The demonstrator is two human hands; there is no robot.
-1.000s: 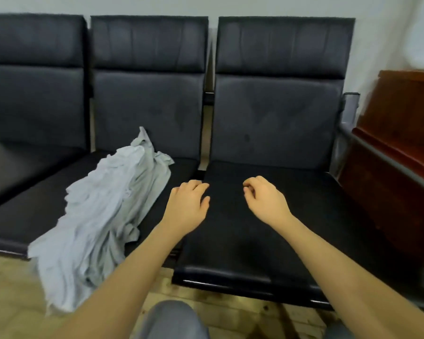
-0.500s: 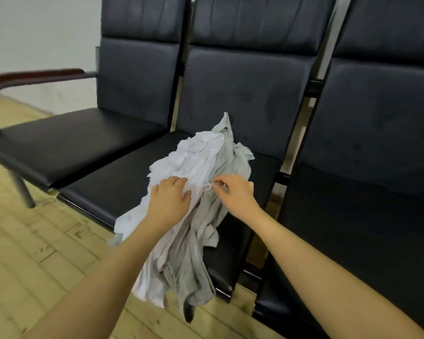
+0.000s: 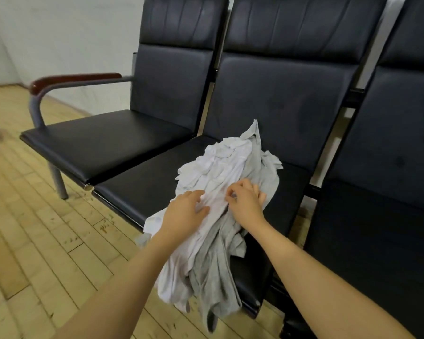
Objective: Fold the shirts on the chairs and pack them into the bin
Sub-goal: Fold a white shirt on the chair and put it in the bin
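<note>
A crumpled heap of pale grey and whitish cotton shirts (image 3: 227,192) lay on the middle black padded seat (image 3: 142,184) of a joined row of three chairs, w/ its top corner against the backrest and its lower part spilling over the seat's front edge toward the light wooden plank floor (image 3: 34,241). Both hands were on the heap, roughly at its middle, near each other but apart. The left hand (image 3: 185,212) rested palm-down on the whiter fabric, fingers spread and only slightly bent, pressing rather than gripping. The right hand (image 3: 246,203) sat just beside it on the right, thumb and forefinger curled together, pinching a small fold of the light cloth; its other fingers lay on the greyer fabric. The greyer shirt hung lowest (below and between the two forearms). The left-end seat (image 3: 103,140) had a grey metal armrest w/ a red-brown wooden top (image 3: 76,80). The right-end chair (image 3: 382,192) stood just beside the heap's seat. No bin in view.
</note>
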